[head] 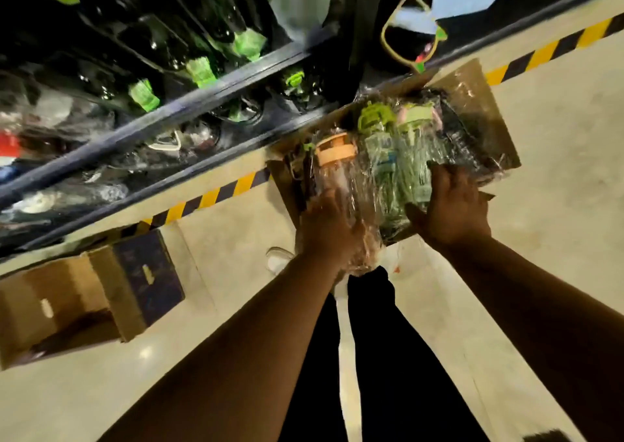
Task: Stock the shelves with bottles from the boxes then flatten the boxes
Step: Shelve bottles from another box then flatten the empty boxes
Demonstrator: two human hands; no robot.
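1. Fingers (329, 203) of the left hand (324, 230) curl round the lower body of a clear, film-wrapped bottle with a peach lid (334, 157), gripping it at the near-left side of the box.
2. Right hand (454, 206) lies on the base of a green-tinted, film-wrapped bottle with a pale-green lid (413, 157), fingers laid forward and thumb spread wide. Whether they close round it cannot be told through the blur.
3. Between the two lies a third wrapped bottle with a bright-green lid (374, 127), pressed close to both neighbours.
4. All three point lid-away from the person inside an open brown cardboard box (486, 103), whose far edge sits just beside the lowest shelf rail.
5. Dark metal shelves (202, 93) run diagonally beyond the box, holding rows of dark bottles with green caps (202, 70).
6. A yellow-green looped strap (391, 46) hangs over the box's far end.
7. Yellow-and-black hazard tape (209, 198) edges the pale floor below the shelving.
8. A second brown cardboard box with open flaps (67, 306) sits on the floor well to the left, near the tape.
9. Black trousers (371, 340) and a white shoe (278, 259) show beneath the person's arms.
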